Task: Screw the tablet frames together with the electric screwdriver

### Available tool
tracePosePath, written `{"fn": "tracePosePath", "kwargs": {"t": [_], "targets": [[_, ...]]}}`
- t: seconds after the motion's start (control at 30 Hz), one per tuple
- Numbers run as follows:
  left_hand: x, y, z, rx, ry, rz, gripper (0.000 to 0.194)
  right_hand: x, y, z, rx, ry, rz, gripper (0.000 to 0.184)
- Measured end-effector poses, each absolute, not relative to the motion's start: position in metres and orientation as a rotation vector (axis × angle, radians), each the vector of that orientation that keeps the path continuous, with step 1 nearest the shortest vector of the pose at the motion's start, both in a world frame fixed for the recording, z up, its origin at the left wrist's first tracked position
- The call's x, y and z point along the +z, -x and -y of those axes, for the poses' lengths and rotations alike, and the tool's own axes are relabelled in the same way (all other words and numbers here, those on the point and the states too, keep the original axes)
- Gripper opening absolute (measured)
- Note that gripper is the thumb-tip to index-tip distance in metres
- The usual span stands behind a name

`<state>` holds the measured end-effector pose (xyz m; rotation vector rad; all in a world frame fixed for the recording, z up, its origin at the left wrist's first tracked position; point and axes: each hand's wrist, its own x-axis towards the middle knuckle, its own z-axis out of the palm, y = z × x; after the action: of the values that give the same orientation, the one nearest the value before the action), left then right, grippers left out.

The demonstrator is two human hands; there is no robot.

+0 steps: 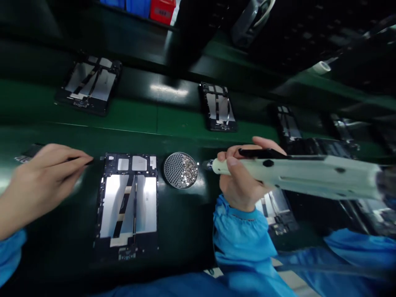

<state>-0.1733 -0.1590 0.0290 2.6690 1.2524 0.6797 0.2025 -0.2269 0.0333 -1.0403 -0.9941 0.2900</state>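
Head view finds the right hand [239,185] clasping a pale driver [315,175], best aimed steadily at one silvery bit [189,170] in the perforated dish [173,170] beyond its fingers, as left-hand [46,181] fingertips pinch a dark sliver [89,161] beside an opened tablet [145,214].

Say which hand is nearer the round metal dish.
Right. The right hand, gripping the green tool, is just right of the dish; the left hand is farther, left of the open tablet.
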Motion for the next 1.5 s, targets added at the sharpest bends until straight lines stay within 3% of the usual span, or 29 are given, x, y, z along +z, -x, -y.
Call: {"fn": "tracePosePath", "kwargs": {"t": [0.17, 0.37, 0.8, 1.07, 1.33, 1.5], "targets": [[0.033, 0.092, 0.147, 0.727, -2.478, -1.003, 0.018, 0.023, -0.224, 0.217, 0.345, 0.96, 0.994, 0.056], [-0.017, 0.035, 0.134, 0.739, -2.391, -0.839, 0.015, 0.009, -0.23, 0.213, 0.319, 1.115, 0.956, 0.038], [-0.026, 0.036, 0.141, 0.432, -2.742, -0.579, 0.03, 0.014, -0.222, 0.218, 0.357, 1.167, 0.971, 0.034], [-0.012, 0.042, 0.147, 0.001, -3.064, -0.531, 0.052, 0.023, -0.218, 0.219, 0.428, 1.164, 0.918, 0.028], [-0.042, 0.046, 0.202, 0.479, -3.032, -0.616, 0.048, 0.028, -0.165, 0.228, 0.541, 0.976, 1.021, 0.032], [-0.035, 0.048, 0.211, 0.485, -2.964, -0.668, 0.049, 0.029, -0.13, 0.237, 0.659, 1.029, 1.112, 0.033]]}}
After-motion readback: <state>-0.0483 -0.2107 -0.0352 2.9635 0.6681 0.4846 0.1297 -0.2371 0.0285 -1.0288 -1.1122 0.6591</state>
